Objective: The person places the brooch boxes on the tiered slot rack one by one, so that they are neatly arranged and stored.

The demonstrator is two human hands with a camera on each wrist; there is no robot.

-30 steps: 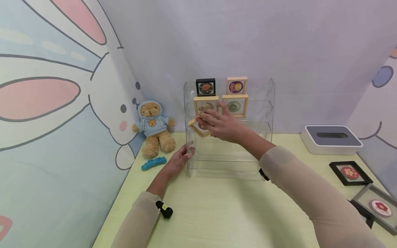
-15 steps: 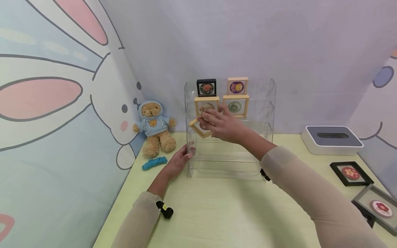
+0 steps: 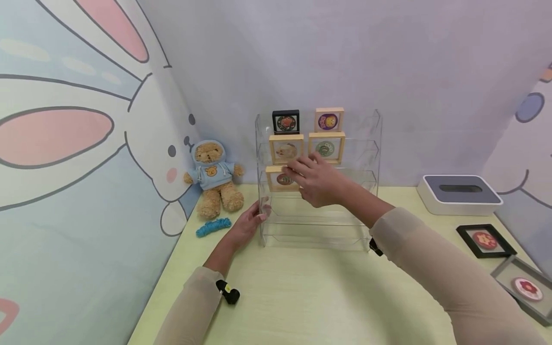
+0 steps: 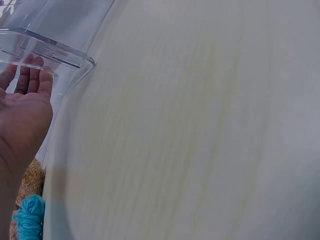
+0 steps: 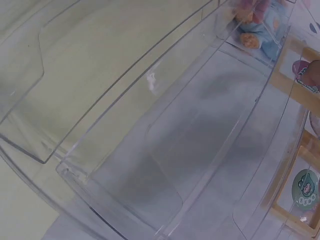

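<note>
A clear acrylic tiered rack (image 3: 315, 224) stands against the back wall. My left hand (image 3: 246, 229) touches its left side, low down; in the left wrist view, the fingers (image 4: 34, 79) extend against the clear panel. On the third tier, a wood-coloured frame with a round badge (image 3: 276, 180) sits level at the left. The fingers of my right hand (image 3: 321, 181) lie across its right end, loosely bent and hiding that end. Just above are two wooden frames: one with a tan badge (image 3: 286, 150), one with a green badge (image 3: 325, 147).
A black frame (image 3: 286, 121) and a pale frame (image 3: 329, 120) occupy the top tier. Left of the rack are a teddy bear (image 3: 214, 177) and blue cord (image 3: 213, 227). A tissue box (image 3: 459, 194), black frame (image 3: 486, 240) and grey frame (image 3: 526, 289) lie at the right.
The badge frame on the third tier was tilted in my right hand and now sits level. My right hand has shifted a little right and down. The left hand has stayed put.
</note>
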